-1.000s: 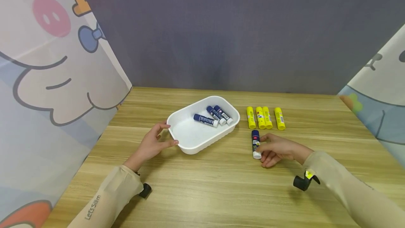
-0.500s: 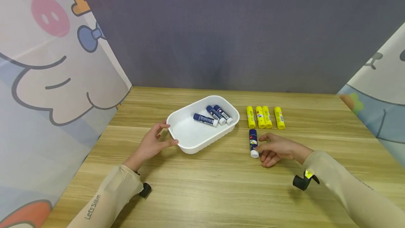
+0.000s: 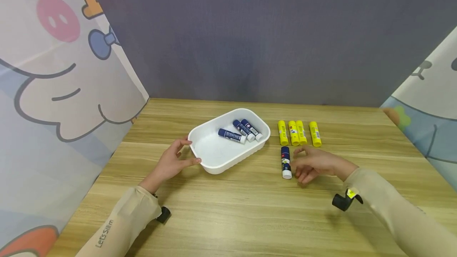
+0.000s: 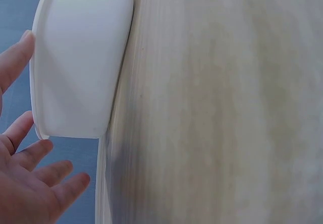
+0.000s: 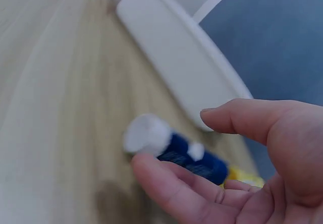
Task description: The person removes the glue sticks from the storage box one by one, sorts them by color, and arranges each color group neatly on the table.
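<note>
My left hand (image 3: 170, 164) rests its thumb and a fingertip against the near-left end of a white plastic tray (image 3: 223, 165); its fingers are spread in the left wrist view. Inside the tray lie three navy glue sticks with white ends, one glue stick (image 3: 232, 135) apart from the other two. Another navy glue stick (image 3: 285, 162) lies on the table right of the tray, white end toward me. Just right of it is my right hand (image 3: 315, 163), thumb and fingers apart and holding nothing; in the right wrist view a fingertip (image 5: 146, 166) overlaps the stick's white end, contact unclear.
Several yellow glue sticks (image 3: 301, 133) lie in a row behind the loose navy one, the rightmost yellow stick (image 3: 315, 134) spaced apart. A grey panel (image 3: 250, 43) closes off the table's (image 3: 228, 217) back, and printed screens flank it.
The loose navy glue stick has shifted slightly left and rolled, its label turning. My right hand has come off it and lifted a little. Left hand and tray have stayed put.
</note>
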Demonstrator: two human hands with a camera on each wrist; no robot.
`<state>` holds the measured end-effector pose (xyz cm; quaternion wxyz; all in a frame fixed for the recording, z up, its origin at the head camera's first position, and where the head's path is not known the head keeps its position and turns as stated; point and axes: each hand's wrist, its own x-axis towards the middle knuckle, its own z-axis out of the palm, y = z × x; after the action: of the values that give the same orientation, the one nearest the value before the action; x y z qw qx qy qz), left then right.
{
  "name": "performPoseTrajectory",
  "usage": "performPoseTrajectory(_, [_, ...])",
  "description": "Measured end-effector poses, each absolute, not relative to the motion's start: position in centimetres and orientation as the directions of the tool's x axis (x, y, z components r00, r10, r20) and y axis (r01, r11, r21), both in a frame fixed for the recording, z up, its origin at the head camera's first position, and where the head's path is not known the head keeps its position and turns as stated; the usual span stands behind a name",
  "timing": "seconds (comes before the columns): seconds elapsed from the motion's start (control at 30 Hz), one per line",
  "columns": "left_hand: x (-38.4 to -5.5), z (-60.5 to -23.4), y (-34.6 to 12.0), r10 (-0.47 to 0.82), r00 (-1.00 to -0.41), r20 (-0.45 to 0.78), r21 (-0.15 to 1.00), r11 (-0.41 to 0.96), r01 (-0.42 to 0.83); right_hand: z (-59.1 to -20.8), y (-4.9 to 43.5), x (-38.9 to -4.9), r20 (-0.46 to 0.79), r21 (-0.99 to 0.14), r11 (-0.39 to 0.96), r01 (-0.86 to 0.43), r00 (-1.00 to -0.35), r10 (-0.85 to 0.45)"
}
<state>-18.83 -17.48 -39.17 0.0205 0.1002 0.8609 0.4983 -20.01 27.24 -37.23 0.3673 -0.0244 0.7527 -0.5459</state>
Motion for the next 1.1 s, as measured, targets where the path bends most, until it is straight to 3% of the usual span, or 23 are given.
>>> performPoseTrajectory(0.3, [-18.8,-39.1,-17.5,0.19,-0.98,0.067,0.868,0.474,0.151,-33.6,26.7,-21.5,-0.423,-0.881,0.409,0.237,-0.782,-0.458])
performPoseTrajectory(1.1, [-18.8,-39.3,-17.6,0.191,-0.979,0.065,0.866,0.477,0.151,-30.6,19.8,-26.2,-0.271,-0.883,0.469,-0.025,-0.787,-0.554])
